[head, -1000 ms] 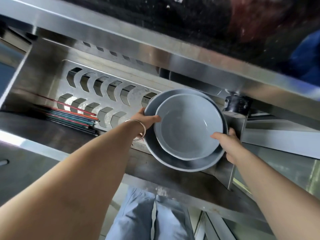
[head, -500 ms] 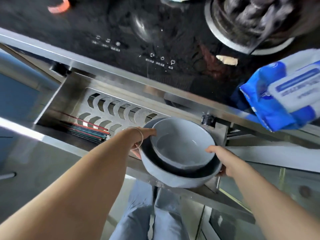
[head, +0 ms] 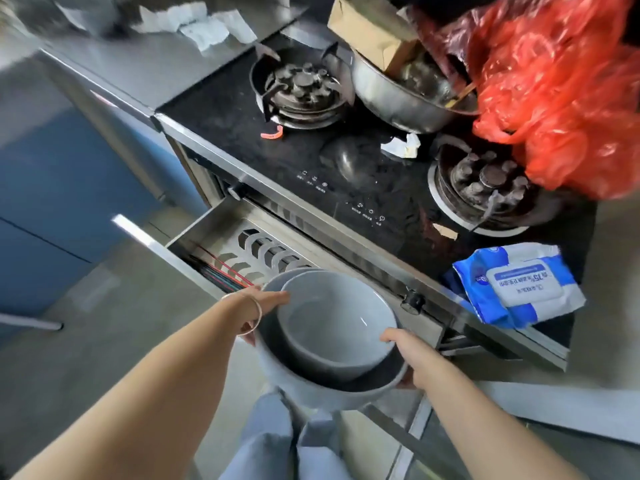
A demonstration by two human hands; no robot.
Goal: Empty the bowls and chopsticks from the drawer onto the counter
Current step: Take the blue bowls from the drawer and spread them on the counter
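Two grey bowls are stacked, the small bowl (head: 332, 323) nested inside the large bowl (head: 311, 389). My left hand (head: 258, 306) grips the stack's left rim and my right hand (head: 405, 351) grips its right rim, holding it in the air above the open steel drawer (head: 194, 237). A bundle of coloured chopsticks (head: 221, 271) lies along the drawer's left front side, next to its slotted rack (head: 266, 251).
Beyond the drawer is a black gas hob (head: 346, 168) with two burners. A steel pot (head: 398, 95), a red plastic bag (head: 554, 91) and a blue wet-wipes pack (head: 519, 285) crowd its right side. Steel counter (head: 145, 60) with paper scraps lies at the far left.
Both hands have lifted the stacked bowls up out of the drawer and toward me. My view has tilted up, bringing the hob and counter into sight.
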